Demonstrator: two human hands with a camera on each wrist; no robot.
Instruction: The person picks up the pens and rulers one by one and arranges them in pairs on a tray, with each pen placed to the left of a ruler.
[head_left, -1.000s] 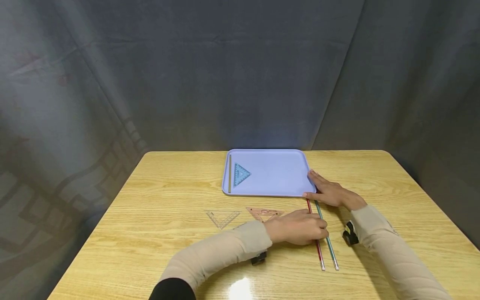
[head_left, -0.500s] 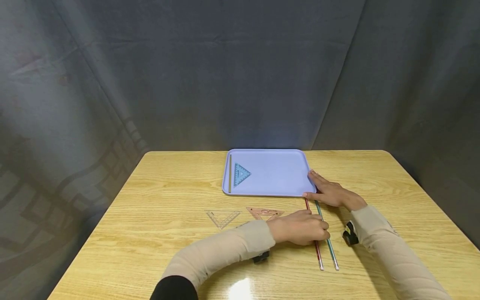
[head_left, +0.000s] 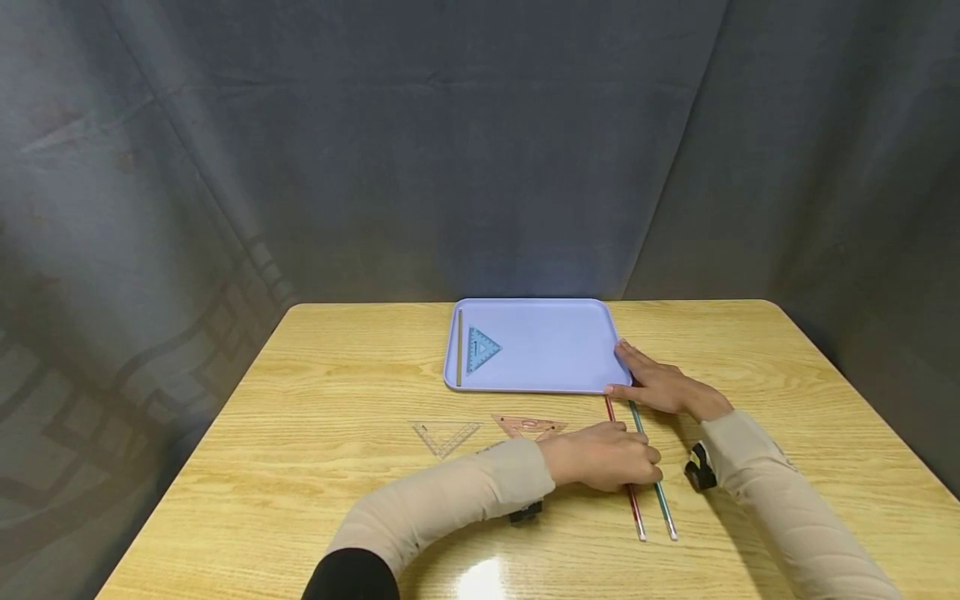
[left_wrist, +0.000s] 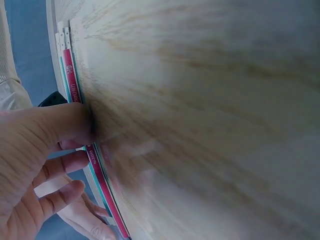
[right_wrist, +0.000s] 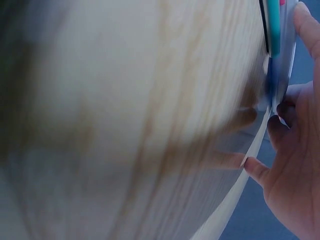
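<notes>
My left hand [head_left: 609,457] lies on the table with its thumb and curled fingers pinching a thin red stick [head_left: 635,508]. The left wrist view shows the thumb [left_wrist: 60,125] on the red stick [left_wrist: 102,182]. A teal stick [head_left: 663,504] lies just to its right, untouched. My right hand [head_left: 654,383] rests flat, with straight fingers against the near right corner of a lavender tray [head_left: 555,350]. Inside the tray, a blue triangle ruler [head_left: 482,348] lies beside a brown stick [head_left: 460,347] along the left wall.
A clear triangle ruler [head_left: 445,435] and a pink triangle ruler [head_left: 528,427] lie on the wooden table [head_left: 337,392], left of my left hand. A dark curtain hangs behind the table. Both wrist views are blurred and very close to the tabletop.
The far end of the red stick has swung slightly left, away from the teal stick. My left hand has crept a little to the right. The right hand stays still.
</notes>
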